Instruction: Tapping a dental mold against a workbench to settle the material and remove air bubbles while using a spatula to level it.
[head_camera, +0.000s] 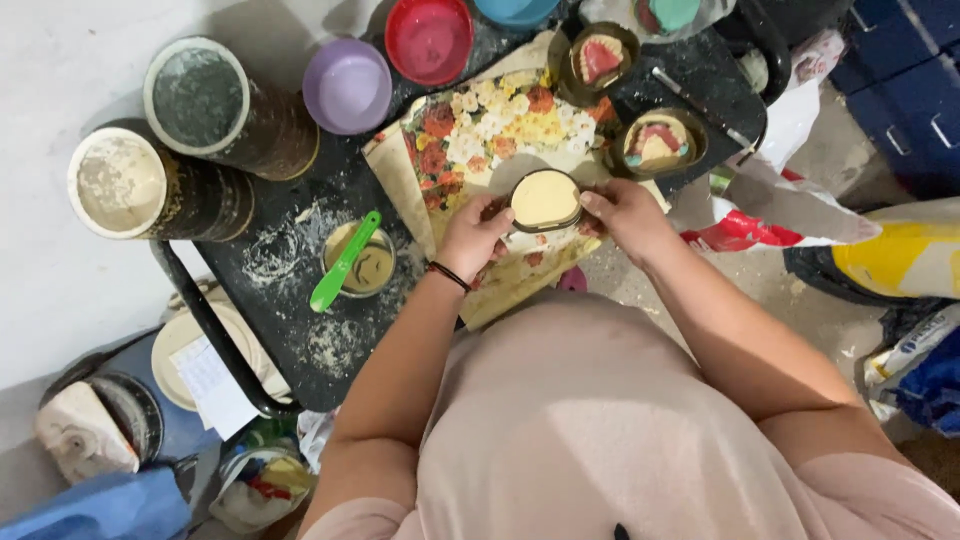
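Underneath, a dusty black table, floral cloth, pale floor.

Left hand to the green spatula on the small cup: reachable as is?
Probably yes, once freed. The left hand is on the round cream-filled mould, shared with the right hand. The green spatula lies across the small cup just beyond it, nothing between.
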